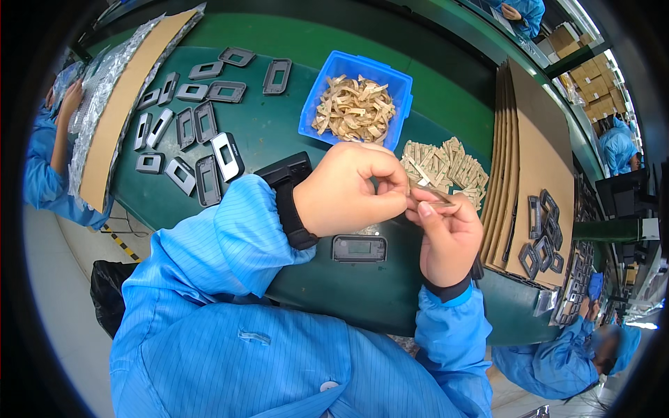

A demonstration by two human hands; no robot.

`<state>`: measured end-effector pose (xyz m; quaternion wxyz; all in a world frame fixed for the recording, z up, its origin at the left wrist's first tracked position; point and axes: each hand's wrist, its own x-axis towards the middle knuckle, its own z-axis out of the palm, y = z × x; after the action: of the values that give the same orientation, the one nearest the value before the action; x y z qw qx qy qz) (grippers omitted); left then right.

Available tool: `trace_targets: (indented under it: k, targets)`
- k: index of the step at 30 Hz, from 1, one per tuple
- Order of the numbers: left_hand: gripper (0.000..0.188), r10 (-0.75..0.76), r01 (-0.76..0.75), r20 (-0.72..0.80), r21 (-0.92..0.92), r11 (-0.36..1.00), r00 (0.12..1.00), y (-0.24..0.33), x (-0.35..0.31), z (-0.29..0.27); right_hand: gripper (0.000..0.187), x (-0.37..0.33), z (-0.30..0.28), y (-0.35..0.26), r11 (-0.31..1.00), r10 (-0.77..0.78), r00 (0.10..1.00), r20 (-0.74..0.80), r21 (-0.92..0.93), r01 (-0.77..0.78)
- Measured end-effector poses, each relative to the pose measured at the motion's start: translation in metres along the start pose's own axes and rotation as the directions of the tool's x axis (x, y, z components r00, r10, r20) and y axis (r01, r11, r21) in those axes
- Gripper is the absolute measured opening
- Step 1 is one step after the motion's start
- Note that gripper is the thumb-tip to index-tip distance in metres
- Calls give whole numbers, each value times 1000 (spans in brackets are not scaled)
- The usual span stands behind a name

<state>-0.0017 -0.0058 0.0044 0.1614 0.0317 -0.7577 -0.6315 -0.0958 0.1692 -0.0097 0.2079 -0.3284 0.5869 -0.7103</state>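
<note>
Above the green table, my left hand [352, 184] is closed in a pinch, fingertips at one end of a thin brownish strip [437, 198]. My right hand [449, 237] pinches the same strip between thumb and fingers, close to the left fingertips. A small whitish bit shows where the fingertips meet. Below the hands, a dark grey rectangular plastic frame [359, 249] with a window lies flat on the table. Just beyond them is a loose pile of flat beige strips [446, 167]. A blue bin [306, 115] farther off holds many curled tan strips [355, 108].
Several grey and silver plastic frames [207, 122] spread over the table's left. A black object [286, 171] sits beside my left wrist. Cardboard sheets [505, 160] stand at the right, with dark frames [545, 226] on cardboard. People in blue work at left [45, 164] and lower right [557, 359].
</note>
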Motion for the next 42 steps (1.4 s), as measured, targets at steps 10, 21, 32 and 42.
trace_targets:
  k: [10, 21, 32, 42]
  targets:
    - [2, -17, 14, -55, -59, 998, 998, -7, 1, 2, 12, 0, 0, 8, 981, 68, 998, 11, 180, -69]
    - [8, 65, -74, 68, 146, 987, 996, -4, 3, 1, 17, 6, 5, -1, 738, -399, 909, 123, -545, 397]
    - [9, 137, -138, 22, 55, 989, 990, -8, 4, 6, 20, 7, 3, -6, 663, -455, 874, 170, -591, 460]
    - [3, 238, -227, -38, 179, 957, 971, -11, 3, 5, 17, -3, 8, 2, 925, -240, 971, 20, -297, 235]
